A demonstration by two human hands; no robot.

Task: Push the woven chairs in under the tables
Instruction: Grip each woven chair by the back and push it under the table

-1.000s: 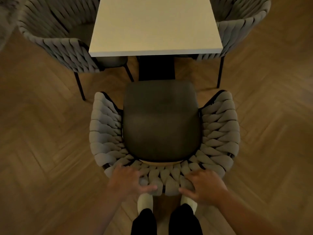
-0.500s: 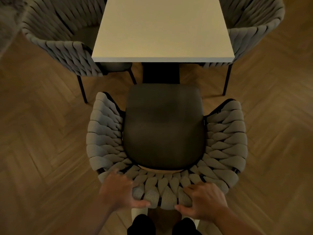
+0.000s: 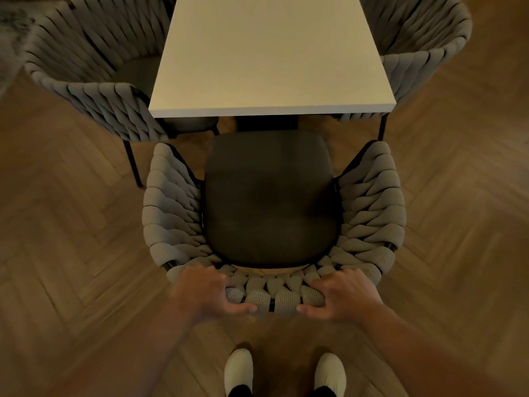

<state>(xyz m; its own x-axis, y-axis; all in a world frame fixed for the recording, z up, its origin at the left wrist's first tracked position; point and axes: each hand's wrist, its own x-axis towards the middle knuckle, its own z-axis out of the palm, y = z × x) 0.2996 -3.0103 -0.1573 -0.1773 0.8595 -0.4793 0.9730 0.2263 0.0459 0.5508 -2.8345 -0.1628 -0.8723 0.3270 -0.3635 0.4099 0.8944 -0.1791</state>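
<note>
A grey woven chair (image 3: 372, 202) with a dark seat cushion (image 3: 269, 199) stands straight in front of me, facing a white square table (image 3: 272, 53). The cushion's front edge lies just short of the table's near edge. My left hand (image 3: 206, 290) and my right hand (image 3: 343, 296) both grip the top of the chair's curved woven backrest, thumbs under its rim, roughly a hand's width apart.
Two more woven chairs flank the table: one at the left (image 3: 94, 67), one at the right (image 3: 423, 44), both partly under it. The table's dark pedestal (image 3: 266, 123) shows below the top. Herringbone wood floor (image 3: 71, 253) surrounds everything. My white shoes (image 3: 239, 371) stand behind the chair.
The chair has slid forward toward the table, and its cushion now nearly meets the table edge. My arms have stretched out, so my feet are farther behind the chair.
</note>
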